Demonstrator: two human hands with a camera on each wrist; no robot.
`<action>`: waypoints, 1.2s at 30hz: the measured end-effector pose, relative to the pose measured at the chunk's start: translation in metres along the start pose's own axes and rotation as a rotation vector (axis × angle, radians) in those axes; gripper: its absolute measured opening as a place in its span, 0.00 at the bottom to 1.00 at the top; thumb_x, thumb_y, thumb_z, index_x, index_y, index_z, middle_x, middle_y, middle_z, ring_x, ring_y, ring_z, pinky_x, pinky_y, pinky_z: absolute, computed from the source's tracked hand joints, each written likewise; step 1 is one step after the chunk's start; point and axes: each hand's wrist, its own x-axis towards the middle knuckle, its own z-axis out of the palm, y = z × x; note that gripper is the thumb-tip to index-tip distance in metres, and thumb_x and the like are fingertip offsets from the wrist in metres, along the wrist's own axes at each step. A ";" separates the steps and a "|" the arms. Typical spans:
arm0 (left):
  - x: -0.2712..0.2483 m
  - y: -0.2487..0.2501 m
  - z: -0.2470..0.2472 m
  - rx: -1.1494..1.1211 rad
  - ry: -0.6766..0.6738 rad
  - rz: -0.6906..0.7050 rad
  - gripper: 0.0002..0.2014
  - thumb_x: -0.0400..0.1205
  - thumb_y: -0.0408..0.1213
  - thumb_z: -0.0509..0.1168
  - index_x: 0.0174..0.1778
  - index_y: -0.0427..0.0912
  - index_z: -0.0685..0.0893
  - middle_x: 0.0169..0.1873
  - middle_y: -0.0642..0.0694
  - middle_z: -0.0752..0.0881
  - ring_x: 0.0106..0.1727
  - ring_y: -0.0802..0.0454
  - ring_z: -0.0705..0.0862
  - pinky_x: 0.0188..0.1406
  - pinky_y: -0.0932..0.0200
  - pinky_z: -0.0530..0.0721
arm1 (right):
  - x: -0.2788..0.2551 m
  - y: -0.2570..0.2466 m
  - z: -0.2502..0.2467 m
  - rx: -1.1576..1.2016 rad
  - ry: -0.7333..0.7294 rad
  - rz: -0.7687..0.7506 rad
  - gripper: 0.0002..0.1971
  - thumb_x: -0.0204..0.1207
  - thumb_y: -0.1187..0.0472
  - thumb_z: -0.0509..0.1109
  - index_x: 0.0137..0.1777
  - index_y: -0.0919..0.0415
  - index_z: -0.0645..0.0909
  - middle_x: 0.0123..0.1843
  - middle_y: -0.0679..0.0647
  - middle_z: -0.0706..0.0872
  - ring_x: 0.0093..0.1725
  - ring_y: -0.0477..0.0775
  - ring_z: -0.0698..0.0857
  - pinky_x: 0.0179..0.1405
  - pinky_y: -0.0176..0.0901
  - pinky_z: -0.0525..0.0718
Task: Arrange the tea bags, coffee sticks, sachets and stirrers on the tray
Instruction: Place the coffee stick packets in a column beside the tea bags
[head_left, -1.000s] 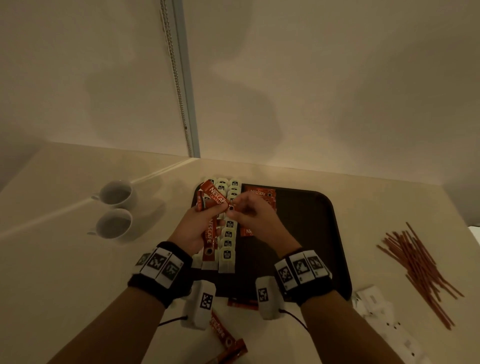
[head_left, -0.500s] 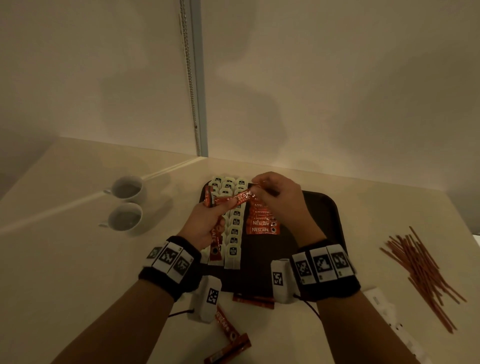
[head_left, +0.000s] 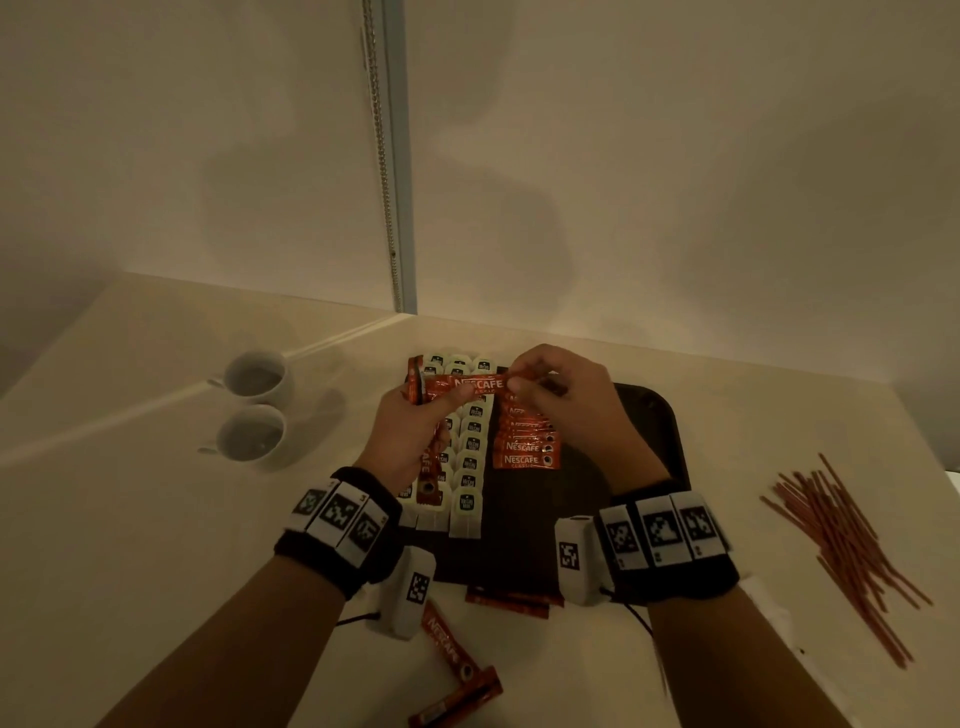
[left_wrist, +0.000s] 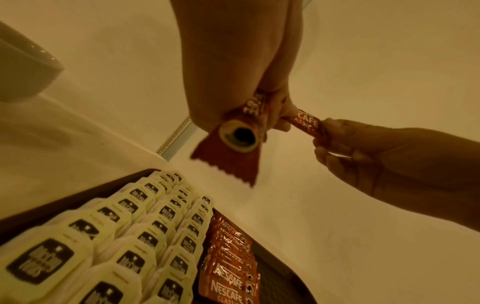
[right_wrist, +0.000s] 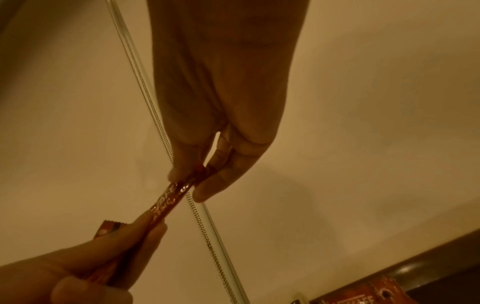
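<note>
A dark tray (head_left: 644, 431) lies on the table, with rows of white tea bags (head_left: 470, 467) at its left and a stack of red coffee sticks (head_left: 527, 447) beside them. My left hand (head_left: 410, 431) grips a bunch of coffee sticks (left_wrist: 249, 115) above the tea bags. My right hand (head_left: 561, 400) pinches one end of a single coffee stick (head_left: 462, 387), whose other end is still in the left hand. The same stick (right_wrist: 170, 200) runs between both hands in the right wrist view. A pile of red stirrers (head_left: 847, 551) lies on the table at the right.
Two white cups (head_left: 254, 405) stand left of the tray. Loose coffee sticks (head_left: 452, 654) lie on the table near the front edge, and white sachets (head_left: 763, 603) show under my right forearm. A wall with a bead chain (head_left: 382, 156) rises behind.
Both hands have risen slightly over the far part of the tray. The single stick now lies level between them, with the right hand pinching its end further right.
</note>
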 end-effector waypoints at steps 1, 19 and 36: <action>0.001 0.000 0.000 0.027 0.011 0.019 0.05 0.75 0.35 0.73 0.42 0.41 0.85 0.17 0.54 0.79 0.16 0.60 0.73 0.16 0.65 0.73 | 0.000 0.002 -0.001 -0.020 -0.010 0.012 0.03 0.76 0.61 0.72 0.45 0.52 0.82 0.42 0.41 0.85 0.40 0.37 0.84 0.40 0.29 0.81; 0.016 -0.004 -0.026 -0.217 0.124 -0.189 0.07 0.79 0.40 0.70 0.40 0.40 0.82 0.23 0.48 0.78 0.18 0.57 0.75 0.17 0.65 0.76 | -0.032 0.134 0.006 -0.362 -0.260 0.476 0.08 0.75 0.62 0.72 0.53 0.57 0.83 0.59 0.50 0.83 0.60 0.46 0.79 0.62 0.38 0.71; 0.014 -0.005 -0.027 -0.147 0.117 -0.195 0.07 0.79 0.35 0.69 0.36 0.41 0.81 0.22 0.49 0.79 0.18 0.57 0.75 0.17 0.65 0.75 | -0.022 0.160 0.036 -0.360 0.050 0.495 0.10 0.73 0.62 0.73 0.53 0.58 0.79 0.56 0.52 0.77 0.55 0.47 0.77 0.57 0.37 0.74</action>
